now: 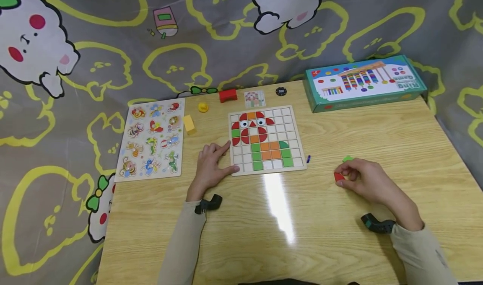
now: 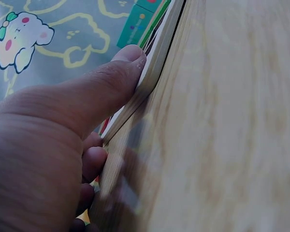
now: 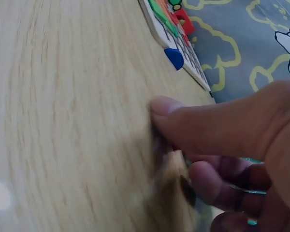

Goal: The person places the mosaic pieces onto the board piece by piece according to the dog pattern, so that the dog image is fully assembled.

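A wooden mosaic board (image 1: pixel 247 167) lies mid-table, its grid partly filled with red, orange, green and white pieces. My left hand (image 1: pixel 212 165) grips its near left corner, the thumb over the corner and the index finger at the left edge. In the left wrist view, the thumb of the left hand (image 2: pixel 72 106) lies along the board's edge (image 2: pixel 157 63). To the right of the board, my right hand (image 1: pixel 367 178) pinches a red piece (image 1: pixel 338 176) between thumb and fingers. Just beyond those fingers lies a green piece (image 1: pixel 347 159). The right wrist view is blurred around the fingertips.
A small blue piece (image 1: pixel 308 159) lies off the board's right edge. Left stands an insect puzzle board (image 1: pixel 150 180). Behind are a yellow block (image 1: pixel 190 125), yellow figure (image 1: pixel 203 107), red block (image 1: pixel 228 95), pattern card (image 1: pixel 254 99), black chip (image 1: pixel 281 91) and game box (image 1: pixel 366 84).
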